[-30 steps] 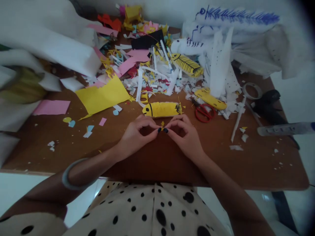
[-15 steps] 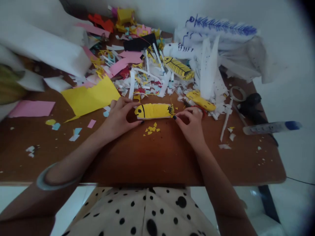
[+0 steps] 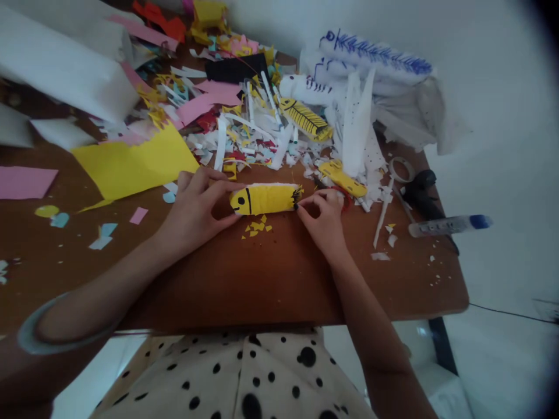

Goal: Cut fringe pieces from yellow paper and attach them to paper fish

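Note:
A yellow paper fish (image 3: 273, 199), with a black eye, a black band behind the head and a fringed tail, lies crosswise on the brown table in front of me. My left hand (image 3: 198, 203) grips its head end between thumb and fingers. At the tail, my right hand (image 3: 323, 218) pinches the fringed edge with thumb and forefinger. A white layer shows along the fish's far edge. Just below it lie small yellow paper scraps (image 3: 257, 227).
A large torn yellow sheet (image 3: 140, 163) lies to the left. Paper shreds are heaped at the back, with another yellow fish (image 3: 305, 118) among them. To the right are yellow-handled scissors or a cutter (image 3: 343, 178), a tape roll (image 3: 402, 169), a glue gun (image 3: 421, 195) and a capped clear tube (image 3: 449, 226).
The view has shifted, so the table things appear farther left. The fish is tilted a little, showing more of its white far edge. Both hands stay at its ends.

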`<state>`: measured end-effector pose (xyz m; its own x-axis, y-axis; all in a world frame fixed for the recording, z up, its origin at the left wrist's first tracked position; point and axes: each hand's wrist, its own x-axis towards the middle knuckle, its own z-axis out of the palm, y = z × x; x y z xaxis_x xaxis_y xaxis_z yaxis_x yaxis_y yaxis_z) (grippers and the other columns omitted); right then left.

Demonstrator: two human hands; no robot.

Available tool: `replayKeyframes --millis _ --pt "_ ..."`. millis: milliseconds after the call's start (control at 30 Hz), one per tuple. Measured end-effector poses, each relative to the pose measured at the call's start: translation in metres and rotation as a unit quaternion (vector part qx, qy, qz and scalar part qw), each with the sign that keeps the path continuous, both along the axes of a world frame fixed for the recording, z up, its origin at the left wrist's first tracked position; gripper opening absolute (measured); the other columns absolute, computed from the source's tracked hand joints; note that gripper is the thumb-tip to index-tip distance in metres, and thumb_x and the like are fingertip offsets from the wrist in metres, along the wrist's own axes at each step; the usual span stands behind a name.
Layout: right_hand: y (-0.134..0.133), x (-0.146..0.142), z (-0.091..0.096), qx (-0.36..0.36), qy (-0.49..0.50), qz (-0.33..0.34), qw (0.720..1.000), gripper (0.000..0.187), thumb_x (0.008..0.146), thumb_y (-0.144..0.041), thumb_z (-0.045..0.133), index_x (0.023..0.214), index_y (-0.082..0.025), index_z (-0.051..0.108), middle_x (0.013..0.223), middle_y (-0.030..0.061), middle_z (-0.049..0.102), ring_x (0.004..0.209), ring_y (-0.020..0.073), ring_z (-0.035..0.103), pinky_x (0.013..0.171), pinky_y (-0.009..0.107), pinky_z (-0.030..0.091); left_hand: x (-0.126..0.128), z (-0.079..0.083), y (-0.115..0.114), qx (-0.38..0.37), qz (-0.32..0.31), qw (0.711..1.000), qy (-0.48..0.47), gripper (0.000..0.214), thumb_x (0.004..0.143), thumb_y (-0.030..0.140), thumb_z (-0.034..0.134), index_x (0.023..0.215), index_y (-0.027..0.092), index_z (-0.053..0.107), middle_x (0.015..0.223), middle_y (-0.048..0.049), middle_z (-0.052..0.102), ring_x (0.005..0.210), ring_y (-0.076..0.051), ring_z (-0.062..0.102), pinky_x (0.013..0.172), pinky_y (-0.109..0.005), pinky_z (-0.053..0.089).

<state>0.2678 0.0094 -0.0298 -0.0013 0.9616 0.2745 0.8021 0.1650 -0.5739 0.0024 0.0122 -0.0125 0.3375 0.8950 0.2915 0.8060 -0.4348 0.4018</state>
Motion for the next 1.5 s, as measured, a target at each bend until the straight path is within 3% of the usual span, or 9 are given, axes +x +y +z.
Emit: replayKeyframes --millis 400,733,900,1500 --pt "0.0019 0.0037 -0.0030 -0.041 0.034 0.006 0.999 0.004 0.083 -0.026 0.068 0.084 -0.023 0.071 0.102 0.0075 0.056 0.106 0.0255 0.052 0.101 0.046 0.039 0.0009 -0.0002 -0.0003 -0.024 0.001 0.999 -0.042 0.039 0.086 0.036 0.068 0.123 0.025 0.063 0.125 -0.0093 0.051 0.113 -0.031 0.047 0.099 -0.043 0.034" --pt "0.0022 0.0038 -0.0020 -0.015 -0.017 -0.001 1.000 0.003 0.083 -0.022 0.067 0.082 -0.023 0.069 0.101 0.0084 0.056 0.105 0.0266 0.051 0.100 0.047 0.039 0.0017 0.0022 -0.0016 -0.005 0.007 1.000 -0.006 0.035 0.089 0.039 0.065 0.122 0.026 0.064 0.122 -0.0095 0.052 0.109 -0.027 0.046 0.097 -0.043 0.035" --pt "0.0006 0.0005 -0.0030 -0.042 -0.006 0.015 0.999 0.004 0.085 -0.022 0.066 0.085 -0.022 0.069 0.099 0.0078 0.057 0.103 0.0253 0.053 0.099 0.046 0.039 0.0029 0.0048 -0.0024 0.003 0.008 1.000 -0.007 0.032 0.090 0.039 0.064 0.120 0.027 0.064 0.121 -0.0084 0.053 0.107 -0.026 0.046 0.096 -0.042 0.035" --pt "0.0013 0.0042 -0.0016 -0.027 0.014 -0.012 0.999 0.007 0.085 -0.027 0.067 0.083 -0.021 0.066 0.097 0.0059 0.058 0.099 0.0239 0.049 0.094 0.041 0.038 0.0017 0.0001 -0.0011 0.027 0.016 0.999 0.019 0.036 0.088 0.039 0.067 0.121 0.023 0.065 0.119 -0.0106 0.053 0.108 -0.028 0.047 0.096 -0.043 0.039"
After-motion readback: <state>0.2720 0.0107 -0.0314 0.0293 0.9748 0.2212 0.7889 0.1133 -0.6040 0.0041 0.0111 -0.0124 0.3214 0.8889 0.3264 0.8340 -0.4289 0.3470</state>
